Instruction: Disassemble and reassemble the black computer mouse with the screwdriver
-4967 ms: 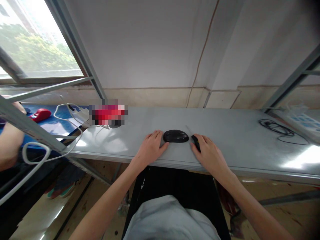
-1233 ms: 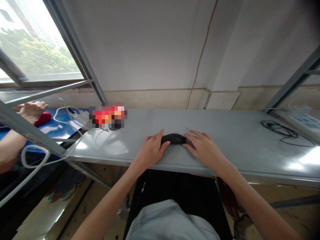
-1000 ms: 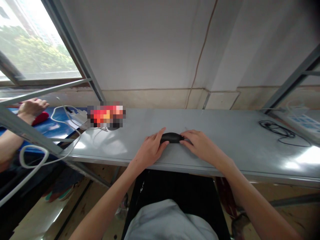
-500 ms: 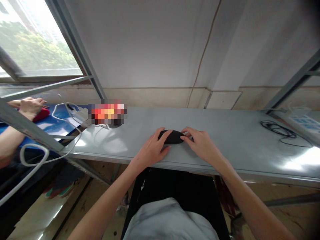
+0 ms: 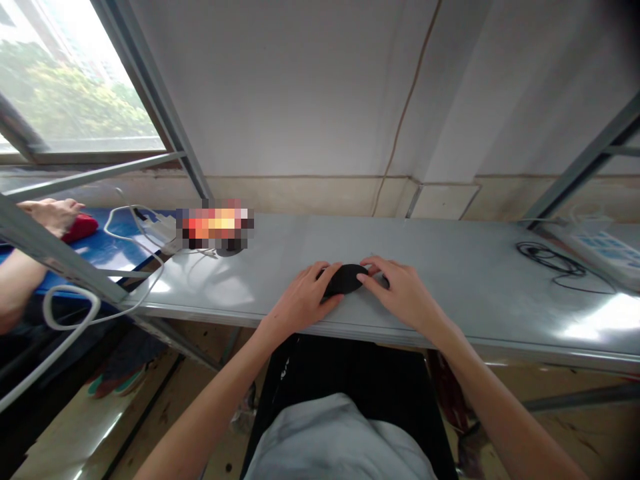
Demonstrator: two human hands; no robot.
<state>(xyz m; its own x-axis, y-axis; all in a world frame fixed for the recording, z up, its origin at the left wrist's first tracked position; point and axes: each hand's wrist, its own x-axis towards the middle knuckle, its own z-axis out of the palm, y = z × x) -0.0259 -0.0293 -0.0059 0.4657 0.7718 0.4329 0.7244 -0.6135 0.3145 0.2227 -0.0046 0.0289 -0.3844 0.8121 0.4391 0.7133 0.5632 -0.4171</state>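
A black computer mouse [image 5: 346, 280] lies low on the desk [image 5: 465, 267], a little below and right of the middle of the frame, between two bare hands. Its long axis runs roughly left to right in the frame, its right end tipped slightly toward the top. The left hand [image 5: 304, 293] covers the left end: a finger reaches over the top and the thumb lies along the lower side, so its fingers are clamped around that end. The right hand [image 5: 397, 281] meets the opposite end, thumb on the upper face and a fingertip at the far edge, closed on the tip in what looks like a pinch. Neither is clearly nearer; both touch. A small dark piece [image 5: 385, 281] shows in the right hand's curl, too hidden to identify.
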